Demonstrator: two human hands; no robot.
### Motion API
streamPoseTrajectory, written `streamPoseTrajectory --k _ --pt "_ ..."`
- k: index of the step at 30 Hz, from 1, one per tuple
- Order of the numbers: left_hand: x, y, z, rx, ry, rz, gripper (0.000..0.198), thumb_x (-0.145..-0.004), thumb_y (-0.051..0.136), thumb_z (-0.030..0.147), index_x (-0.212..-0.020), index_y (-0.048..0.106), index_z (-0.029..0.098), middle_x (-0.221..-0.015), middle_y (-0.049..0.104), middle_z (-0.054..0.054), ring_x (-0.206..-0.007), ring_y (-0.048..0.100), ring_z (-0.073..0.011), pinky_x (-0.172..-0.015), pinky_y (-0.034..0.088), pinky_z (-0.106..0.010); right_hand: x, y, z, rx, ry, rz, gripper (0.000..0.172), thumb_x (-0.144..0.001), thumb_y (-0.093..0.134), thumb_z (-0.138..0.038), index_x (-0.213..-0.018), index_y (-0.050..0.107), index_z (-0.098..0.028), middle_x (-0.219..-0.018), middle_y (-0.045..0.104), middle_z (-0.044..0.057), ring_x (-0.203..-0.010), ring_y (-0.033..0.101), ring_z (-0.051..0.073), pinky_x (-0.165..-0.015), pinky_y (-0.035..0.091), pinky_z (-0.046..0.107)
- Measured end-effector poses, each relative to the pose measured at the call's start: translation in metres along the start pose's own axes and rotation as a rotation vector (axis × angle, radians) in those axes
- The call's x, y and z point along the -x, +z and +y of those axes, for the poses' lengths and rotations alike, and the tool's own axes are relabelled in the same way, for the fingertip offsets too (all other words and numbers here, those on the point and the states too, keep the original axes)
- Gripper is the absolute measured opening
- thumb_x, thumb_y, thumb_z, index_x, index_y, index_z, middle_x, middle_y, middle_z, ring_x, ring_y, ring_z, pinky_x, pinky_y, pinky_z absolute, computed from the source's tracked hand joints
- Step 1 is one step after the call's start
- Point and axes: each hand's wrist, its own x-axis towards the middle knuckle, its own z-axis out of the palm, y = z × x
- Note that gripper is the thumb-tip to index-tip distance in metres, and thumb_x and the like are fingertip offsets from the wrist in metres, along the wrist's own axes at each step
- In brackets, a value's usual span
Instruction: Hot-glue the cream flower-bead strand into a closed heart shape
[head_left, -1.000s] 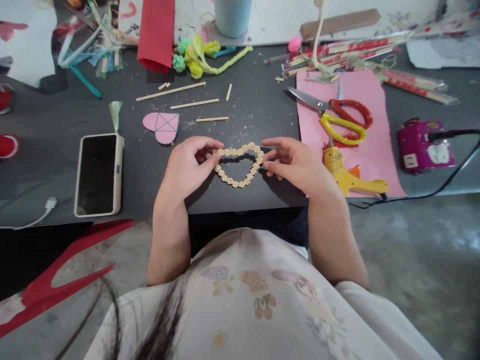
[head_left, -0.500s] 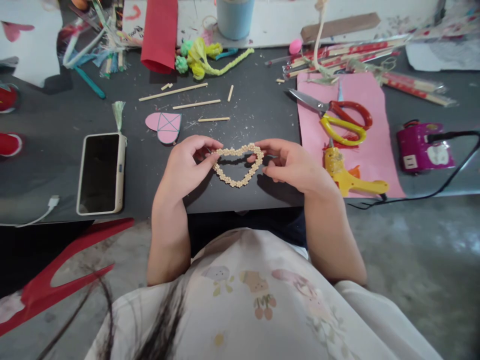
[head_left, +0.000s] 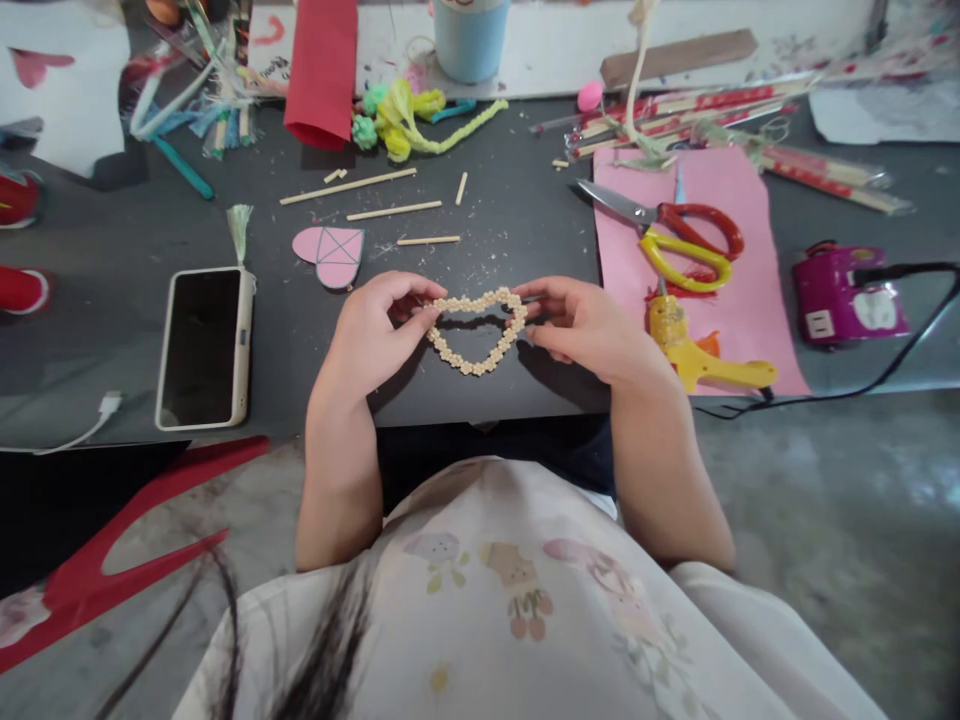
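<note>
A heart-shaped frame of small cream beads (head_left: 475,362) is held just above the near edge of the dark table (head_left: 112,270). My left hand (head_left: 373,333) pinches its upper left lobe between thumb and fingers. My right hand (head_left: 583,325) pinches the upper right lobe, fingers curled. Both forearms rest at the table's front edge.
A phone (head_left: 202,346) lies at the left, a pink paper heart (head_left: 331,254) and several wooden sticks (head_left: 394,209) behind the hands. On a pink sheet (head_left: 742,290) at the right lie scissors (head_left: 675,235) and a yellow glue gun (head_left: 694,350). A magenta box (head_left: 847,292) sits far right.
My right hand's fingers shifted slightly left along the bead heart's upper right lobe and closed on it. The left hand kept its grip.
</note>
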Motion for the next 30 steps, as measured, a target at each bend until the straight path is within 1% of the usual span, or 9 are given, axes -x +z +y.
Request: streamPoseTrajectory --k 5,9,16,20,22,25,27,28,30 --pt "0.000 0.000 0.002 -0.022 -0.017 -0.005 0.015 -0.082 0.067 0.018 -0.095 0.073 0.021 -0.093 0.072 -0.001 -0.076 0.063 -0.0130 -0.072 0.051 -0.028 0.000 -0.002 0.006 0.171 -0.119 0.053 0.030 -0.072 0.070 -0.024 -0.102 0.072 -0.017 -0.086 0.072 0.002 -0.071 0.062 0.014 -0.064 0.049 0.028" --pt "0.000 -0.001 0.003 -0.030 -0.014 -0.001 0.015 -0.082 0.066 0.018 -0.096 0.073 0.021 -0.092 0.072 -0.001 -0.076 0.063 -0.0129 -0.072 0.050 -0.027 0.001 -0.003 0.005 0.307 -0.161 0.096 0.013 -0.077 0.069 -0.029 -0.083 0.076 -0.019 -0.077 0.073 0.002 -0.070 0.063 0.015 -0.067 0.049 0.030" --pt "0.000 -0.001 0.000 -0.009 0.003 0.007 0.015 -0.080 0.068 0.018 -0.093 0.073 0.022 -0.090 0.072 -0.001 -0.074 0.063 -0.0133 -0.070 0.050 -0.028 0.009 -0.004 -0.006 0.384 -0.079 0.113 0.013 -0.077 0.068 -0.030 -0.078 0.078 -0.022 -0.073 0.075 0.001 -0.060 0.061 0.014 -0.062 0.048 0.030" --pt "0.000 -0.001 -0.001 -0.011 0.005 0.005 0.013 -0.081 0.069 0.019 -0.092 0.073 0.023 -0.090 0.071 -0.001 -0.074 0.062 -0.0140 -0.070 0.049 -0.029 0.013 -0.008 -0.007 0.376 -0.076 0.153 0.016 -0.076 0.068 -0.032 -0.075 0.078 -0.020 -0.068 0.073 0.002 -0.058 0.060 0.014 -0.059 0.047 0.030" --pt "0.000 -0.001 -0.002 -0.009 0.001 0.006 0.014 -0.080 0.069 0.018 -0.093 0.072 0.023 -0.090 0.072 -0.001 -0.074 0.062 -0.0140 -0.070 0.049 -0.029 0.016 -0.011 -0.006 0.387 -0.066 0.219 0.015 -0.076 0.068 -0.033 -0.076 0.077 -0.021 -0.069 0.073 0.003 -0.059 0.061 0.015 -0.059 0.047 0.030" --pt "0.001 -0.001 -0.001 -0.010 -0.004 0.007 0.014 -0.080 0.068 0.018 -0.092 0.072 0.023 -0.090 0.072 -0.001 -0.074 0.062 -0.0136 -0.069 0.049 -0.029 0.021 -0.016 -0.005 0.473 -0.048 0.436 0.012 -0.077 0.068 -0.032 -0.078 0.077 -0.023 -0.074 0.073 0.003 -0.064 0.063 0.018 -0.061 0.046 0.033" --pt "0.001 -0.001 -0.001 -0.007 -0.006 0.003 0.014 -0.080 0.068 0.018 -0.093 0.072 0.023 -0.091 0.071 -0.001 -0.073 0.062 -0.0132 -0.068 0.049 -0.029 0.025 -0.017 -0.006 0.527 -0.026 0.520 0.011 -0.077 0.069 -0.032 -0.080 0.077 -0.024 -0.073 0.071 0.003 -0.065 0.062 0.019 -0.063 0.045 0.035" --pt "0.001 -0.002 0.000 -0.004 -0.006 0.002 0.014 -0.080 0.068 0.019 -0.093 0.072 0.022 -0.091 0.071 -0.001 -0.074 0.061 -0.0130 -0.068 0.048 -0.029 0.026 -0.016 -0.007 0.543 -0.019 0.507 0.011 -0.076 0.070 -0.032 -0.081 0.077 -0.024 -0.072 0.070 0.002 -0.064 0.061 0.019 -0.063 0.045 0.035" --pt "0.001 -0.002 0.000 0.003 -0.003 -0.007 0.014 -0.081 0.068 0.021 -0.094 0.072 0.020 -0.092 0.071 -0.002 -0.075 0.061 -0.0124 -0.070 0.049 -0.029 0.028 -0.011 -0.009 0.546 -0.018 0.392 0.012 -0.075 0.071 -0.029 -0.084 0.077 -0.023 -0.070 0.069 0.001 -0.061 0.059 0.017 -0.064 0.045 0.033"
